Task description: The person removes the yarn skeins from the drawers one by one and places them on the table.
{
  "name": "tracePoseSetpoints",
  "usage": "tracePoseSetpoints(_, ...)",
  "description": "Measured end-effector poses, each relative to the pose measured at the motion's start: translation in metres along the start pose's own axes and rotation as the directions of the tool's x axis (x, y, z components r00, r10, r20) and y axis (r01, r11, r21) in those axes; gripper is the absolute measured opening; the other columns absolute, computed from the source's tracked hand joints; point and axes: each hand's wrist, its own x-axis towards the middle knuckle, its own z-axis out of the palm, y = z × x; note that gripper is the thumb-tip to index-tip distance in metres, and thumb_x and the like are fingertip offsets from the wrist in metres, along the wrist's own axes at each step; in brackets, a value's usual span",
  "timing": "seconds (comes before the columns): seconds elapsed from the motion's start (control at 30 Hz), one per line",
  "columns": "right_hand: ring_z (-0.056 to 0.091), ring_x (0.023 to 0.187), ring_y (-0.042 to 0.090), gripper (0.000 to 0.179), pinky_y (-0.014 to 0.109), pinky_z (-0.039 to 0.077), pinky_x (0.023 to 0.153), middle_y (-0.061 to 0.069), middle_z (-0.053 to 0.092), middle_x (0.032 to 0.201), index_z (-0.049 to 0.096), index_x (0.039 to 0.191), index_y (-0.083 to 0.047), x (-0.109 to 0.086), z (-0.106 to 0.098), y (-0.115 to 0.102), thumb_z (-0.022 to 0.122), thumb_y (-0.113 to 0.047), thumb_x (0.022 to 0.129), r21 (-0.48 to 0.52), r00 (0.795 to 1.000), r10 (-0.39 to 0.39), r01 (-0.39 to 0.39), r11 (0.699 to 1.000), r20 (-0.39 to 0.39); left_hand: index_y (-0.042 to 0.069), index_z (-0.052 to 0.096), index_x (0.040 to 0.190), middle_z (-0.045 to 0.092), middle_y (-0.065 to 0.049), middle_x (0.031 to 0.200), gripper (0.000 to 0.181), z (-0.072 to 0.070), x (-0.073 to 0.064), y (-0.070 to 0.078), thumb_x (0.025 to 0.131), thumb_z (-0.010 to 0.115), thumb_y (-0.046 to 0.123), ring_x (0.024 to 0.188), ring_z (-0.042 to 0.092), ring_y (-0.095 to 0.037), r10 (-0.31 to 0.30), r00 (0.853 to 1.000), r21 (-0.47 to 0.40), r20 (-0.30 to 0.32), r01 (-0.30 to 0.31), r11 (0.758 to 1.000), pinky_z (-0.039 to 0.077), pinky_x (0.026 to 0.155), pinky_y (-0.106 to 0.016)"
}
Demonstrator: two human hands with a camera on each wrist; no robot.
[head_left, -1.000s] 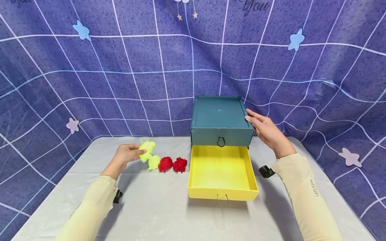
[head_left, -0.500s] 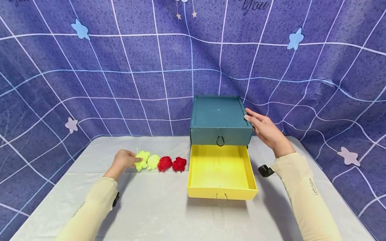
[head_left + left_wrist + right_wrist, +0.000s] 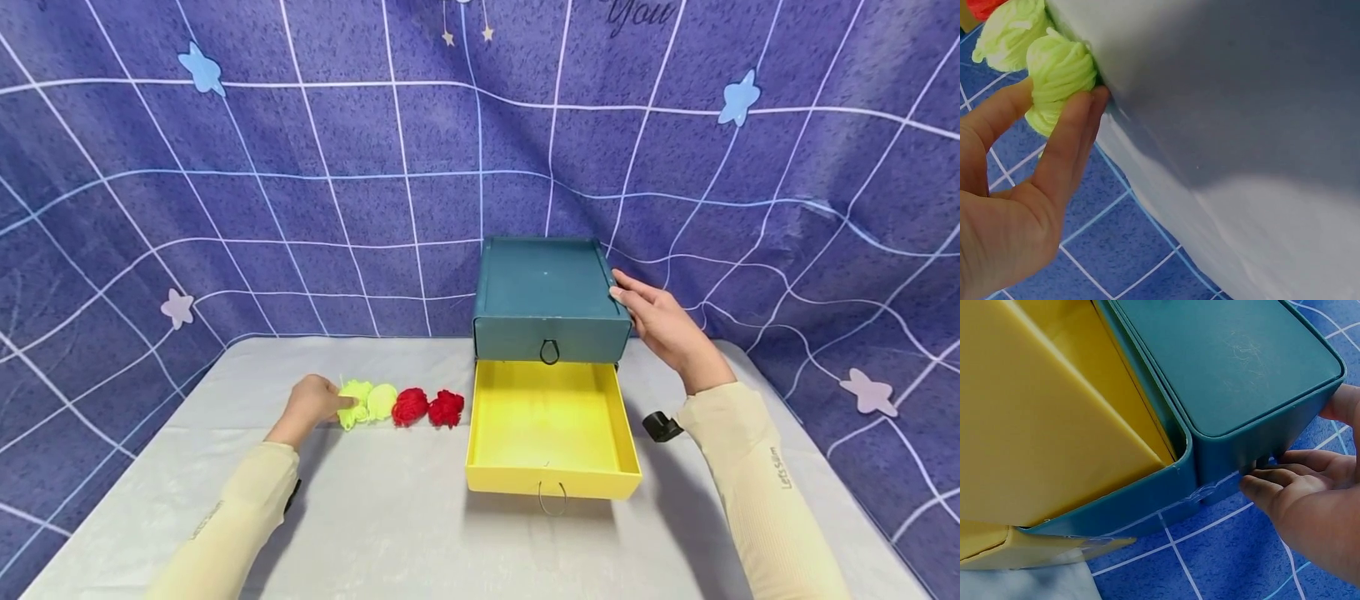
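Left hand: grip clamped on the outermost yellow-green yarn ball, thumb on one side, fingers on the other. This ball sat on the tabletop at the left end of a row, right beside a second yellow-green ball. A red yarn ball followed, then another red ball at the right end, near the teal drawer unit.

Right hand: grip apart, fairly straight fingers touching the unit's right side and top edge. Below its upper front, which bore a black loop, the yellow drawer stood pulled out, a thin wire loop on its front.
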Motion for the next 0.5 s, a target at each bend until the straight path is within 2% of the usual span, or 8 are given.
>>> tracePoseSetpoints(0.17, 0.003, 0.146, 0.015, 0.068, 0.038, 0.008, 0.119, 0.006, 0.002, 0.161, 0.013, 0.154, -0.011, 0.0, 0.0, 0.0, 0.051, -0.03, 0.1, 0.009, 1.0, -0.002, 0.002, 1.0, 0.006, 0.016, 0.039, 0.051, 0.052, -0.001, 0.05, 0.047, -0.003, 0.0, 0.003, 0.082, 0.074, 0.023, 0.053, 0.057, -0.018, 0.018, 1.0, 0.049, 0.018, -0.019, 0.999, 0.04, 0.051, -0.026)
tracePoseSetpoints(0.27, 0.003, 0.146, 0.015, 0.067, 0.038, 0.008, 0.119, 0.006, 0.002, 0.161, 0.014, 0.154, -0.011, -0.001, 0.0, 0.0, 0.05, -0.029, 0.101, 0.011, 1.0, -0.001, 0.001, 1.0, 0.003, 0.018, 0.04, 0.049, 0.051, 0.001, 0.049, 0.048, -0.007, 0.0, 0.003, 0.083, 0.073, 0.027, 0.049, 0.048, -0.013, 0.022, 0.999, 0.084, 0.036, -0.025, 0.996, 0.039, 0.05, -0.025)
tracePoseSetpoints(0.33, 0.003, 0.146, 0.015, 0.067, 0.038, 0.008, 0.119, 0.006, 0.002, 0.161, 0.014, 0.154, -0.01, -0.001, 0.0, -0.001, 0.05, -0.029, 0.101, 0.012, 1.0, 0.001, -0.001, 1.0, 0.001, 0.017, 0.04, 0.049, 0.044, 0.002, 0.049, 0.048, -0.011, -0.001, 0.005, 0.083, 0.072, 0.03, 0.05, 0.041, -0.012, 0.022, 0.999, 0.116, 0.035, -0.026, 0.993, 0.037, 0.05, -0.027)
tracePoseSetpoints(0.37, 0.003, 0.146, 0.015, 0.067, 0.038, 0.008, 0.119, 0.006, 0.002, 0.161, 0.013, 0.154, -0.01, -0.001, 0.001, -0.001, 0.05, -0.029, 0.101, 0.012, 1.0, 0.001, -0.001, 1.0, 0.002, 0.014, 0.043, 0.051, 0.046, 0.001, 0.052, 0.047, -0.014, -0.002, 0.007, 0.083, 0.072, 0.032, 0.052, 0.041, -0.014, 0.03, 0.999, 0.134, 0.026, -0.033, 0.99, 0.04, 0.051, -0.028)
tracePoseSetpoints(0.43, 0.003, 0.146, 0.014, 0.067, 0.038, 0.008, 0.119, 0.006, 0.002, 0.161, 0.013, 0.154, -0.01, -0.001, 0.001, -0.001, 0.05, -0.029, 0.101, 0.009, 1.0, 0.002, -0.002, 1.0, 0.001, 0.003, 0.055, 0.058, 0.055, -0.01, 0.061, 0.042, -0.021, -0.006, 0.012, 0.083, 0.071, 0.033, 0.059, 0.05, -0.023, 0.054, 0.999, 0.167, 0.004, -0.054, 0.984, 0.048, 0.059, -0.035)
tracePoseSetpoints(0.5, 0.002, 0.146, 0.014, 0.067, 0.037, 0.007, 0.119, 0.006, 0.001, 0.161, 0.013, 0.154, -0.01, -0.001, 0.001, -0.001, 0.05, -0.029, 0.101, 0.008, 1.0, 0.002, -0.002, 1.0, 0.001, -0.01, 0.063, 0.077, 0.063, -0.024, 0.078, 0.043, -0.027, -0.01, 0.018, 0.083, 0.071, 0.032, 0.075, 0.058, -0.036, 0.097, 0.995, 0.18, -0.027, -0.09, 0.979, 0.052, 0.073, -0.045)
